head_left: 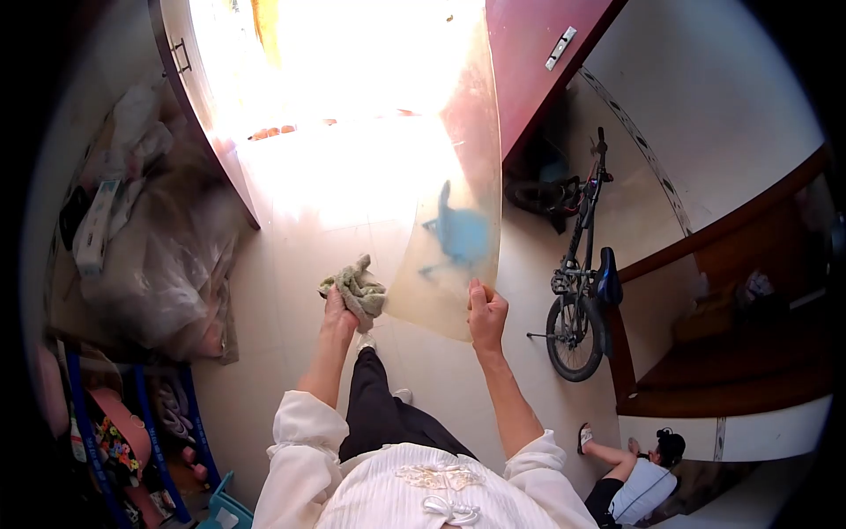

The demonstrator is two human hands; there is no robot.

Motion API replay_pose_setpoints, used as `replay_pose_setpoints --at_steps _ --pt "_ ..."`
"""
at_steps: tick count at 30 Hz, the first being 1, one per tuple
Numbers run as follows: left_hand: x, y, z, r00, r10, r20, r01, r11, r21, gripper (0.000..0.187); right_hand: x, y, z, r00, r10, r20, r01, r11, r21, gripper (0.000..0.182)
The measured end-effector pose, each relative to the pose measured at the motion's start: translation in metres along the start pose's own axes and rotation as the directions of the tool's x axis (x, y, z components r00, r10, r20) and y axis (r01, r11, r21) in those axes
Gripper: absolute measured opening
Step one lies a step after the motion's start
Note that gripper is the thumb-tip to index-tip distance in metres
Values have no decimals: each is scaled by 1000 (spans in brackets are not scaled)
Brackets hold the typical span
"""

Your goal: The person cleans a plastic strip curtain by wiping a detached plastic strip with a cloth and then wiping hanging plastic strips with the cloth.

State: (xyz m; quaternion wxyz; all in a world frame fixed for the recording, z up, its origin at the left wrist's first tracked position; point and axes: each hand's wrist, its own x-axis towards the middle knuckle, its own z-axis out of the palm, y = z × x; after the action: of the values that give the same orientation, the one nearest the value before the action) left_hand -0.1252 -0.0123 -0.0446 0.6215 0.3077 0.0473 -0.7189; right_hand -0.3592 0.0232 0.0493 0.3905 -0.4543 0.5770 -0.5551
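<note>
A crumpled grey-green cloth (357, 289) is bunched in my left hand (339, 310), its folds sticking up past my fingers. My right hand (486, 316) pinches the lower right edge of a translucent, yellowish plastic sheet (423, 304), which hangs down from the bright doorway. The sheet's lower end slants out toward me, and its left corner comes close to the cloth. Through the sheet shows a blurred blue object (463, 236); its kind I cannot make out.
A dark bicycle (577, 282) stands on the right beside a reddish door (542, 62). Behind me on the right sits a person (639, 485). Plastic-wrapped things (163, 273) are piled at left, above a blue-framed rack (141, 423). Pale tiles (291, 353) cover the floor.
</note>
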Motion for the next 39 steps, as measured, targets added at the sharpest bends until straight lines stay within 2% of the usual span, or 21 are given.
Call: replay_pose_setpoints --at_steps 3,6,8,9,10,12,14,16,18,20,22,24,26,27,28,30,31,32,35,37,39 --pt "-5 -3 -26 994 -90 56 87 995 55 33 12 7 -6 999 16 45 -18 999 41 43" --pt "-32 -37 -15 868 -301 394 395 900 -182 24 32 -1 6 993 113 22 -115 963 244 39" --pt "-74 -50 35 856 -390 339 449 886 -115 23 47 7 16 1000 -4 -26 8 987 158 41" --pt "-85 -58 57 918 -345 193 373 919 -130 22 56 16 19 994 -112 -18 113 994 13 43" --pt "-89 -65 73 956 -292 43 295 946 -135 21 57 15 23 993 -117 -14 117 993 13 43" --pt "-65 -80 86 943 -307 126 322 940 -116 21 59 16 30 980 -191 52 198 957 -212 42" --pt "-48 -86 84 926 -313 210 338 936 -100 20 51 6 32 977 -210 47 215 951 -223 41" --pt "-30 -86 83 874 -389 292 436 893 -116 16 45 8 24 986 -164 -19 159 973 -166 42" --pt "-22 -81 78 860 -356 366 436 885 -163 16 38 18 17 994 -89 -70 82 991 -107 43" --pt "-31 -62 80 977 -104 187 118 991 -61 14 30 14 7 997 10 -82 -13 999 -33 41" --pt "-9 -30 50 991 111 71 -101 986 -135 17 32 25 -12 997 52 -61 -47 995 85 43" --pt "7 22 7 991 10 133 -9 1000 -5 23 40 29 -41 990 119 75 -136 944 300 43" --pt "40 46 -43 1000 -12 26 7 978 210 34 44 10 -57 975 180 130 -216 907 362 42" --pt "22 43 -12 998 -29 -59 51 906 421 51 47 2 -61 958 192 212 -274 832 482 42" --pt "15 38 9 998 -43 -53 61 899 435 51 48 -4 -65 936 193 294 -336 739 584 41" --pt "13 26 40 966 -251 -54 243 828 505 65 50 -13 -60 940 191 283 -332 702 630 42" --pt "20 12 56 973 -227 -52 223 840 494 74 50 -17 -54 922 214 323 -384 615 689 42" --pt "35 6 62 954 -296 37 239 832 500 84 51 -22 -49 902 229 367 -432 522 735 42" --pt "57 0 116 904 -385 187 243 821 517 100 47 -27 -32 865 300 402 -501 516 695 40" --pt "50 10 163 798 -451 399 351 887 300 113 45 -24 -27 862 272 428 -506 537 676 39" --pt "57 28 176 779 -424 463 305 900 311 90 48 -20 -20 836 339 431 -546 596 589 38"
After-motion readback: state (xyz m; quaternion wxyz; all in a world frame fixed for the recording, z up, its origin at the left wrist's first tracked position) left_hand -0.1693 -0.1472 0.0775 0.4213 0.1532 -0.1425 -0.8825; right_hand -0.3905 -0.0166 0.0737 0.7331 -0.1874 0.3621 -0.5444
